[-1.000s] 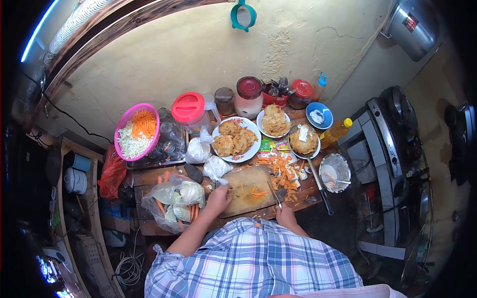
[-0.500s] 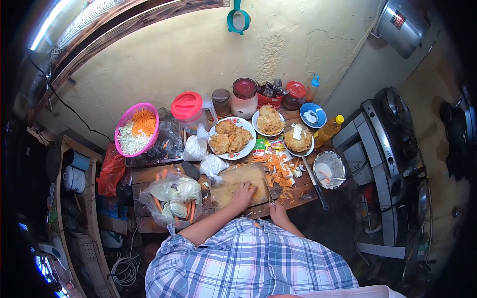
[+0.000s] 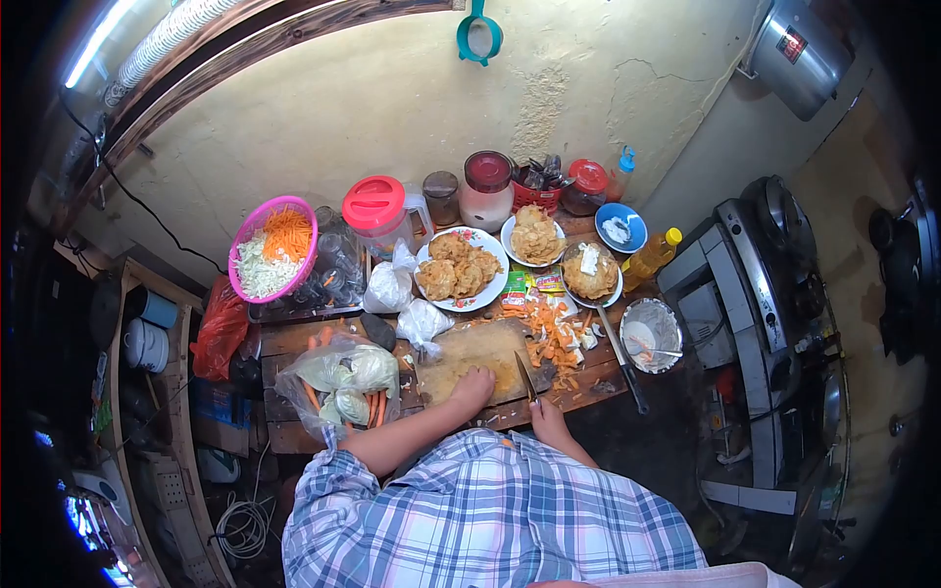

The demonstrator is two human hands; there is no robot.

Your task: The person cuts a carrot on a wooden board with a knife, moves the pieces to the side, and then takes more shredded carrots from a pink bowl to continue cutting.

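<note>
My left hand [image 3: 474, 388] rests on the wooden cutting board [image 3: 461, 355] with its fingers curled in; what they hold, if anything, is too small to make out. At the board's right edge, my right hand [image 3: 549, 419] grips the handle of a knife [image 3: 527, 376], whose blade points away from me. Orange and white peelings [image 3: 557, 338] lie heaped to the right of the board. On the left is a clear plastic bag [image 3: 338, 382] with cabbage and carrots in it. Small white-filled bags [image 3: 422, 323] touch the board's back left side.
Behind the board are plates of fried food [image 3: 461, 271], a pink basket of shredded vegetables [image 3: 273, 250], a red-lidded pitcher [image 3: 377, 211] and jars. A ladle [image 3: 627, 372] and a metal-coloured bowl [image 3: 651, 335] stand on the right, with a stove [image 3: 755, 294] beyond.
My left hand has drawn its fingers in and shifted slightly on the board. The knife blade has tilted a little to the left. The whole view has shifted slightly.
</note>
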